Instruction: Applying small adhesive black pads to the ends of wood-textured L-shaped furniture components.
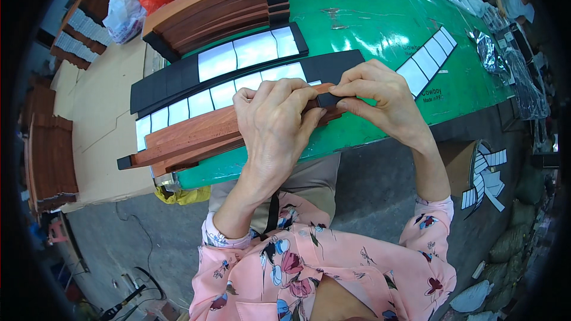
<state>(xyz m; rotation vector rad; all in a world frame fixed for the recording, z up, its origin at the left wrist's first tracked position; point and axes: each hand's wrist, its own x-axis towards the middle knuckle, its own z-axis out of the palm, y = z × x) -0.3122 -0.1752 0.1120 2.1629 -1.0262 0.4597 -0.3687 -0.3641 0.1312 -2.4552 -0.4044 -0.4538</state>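
My left hand [273, 116] is closed over a reddish-brown curved wooden slat [190, 134], steadying it near its right end. A black pad [125, 162] covers the slat's left tip. At the other end, my right hand [380, 98] pinches a small black pad [328, 100] against the wood with thumb and fingers. More slats lie under the held one, partly hidden by it. Just behind my left hand are a black strip sheet with white backing pieces [199, 104] and a second such sheet [247, 50].
Curved slats stand in a stack [220, 9] on the green-covered table [351, 21]. A white-backed strip [428, 62] lies at the right. Cardboard [107, 125] covers the table's left side, with more slats [50, 160] beyond. An open box [467, 163] of white scraps is at lower right.
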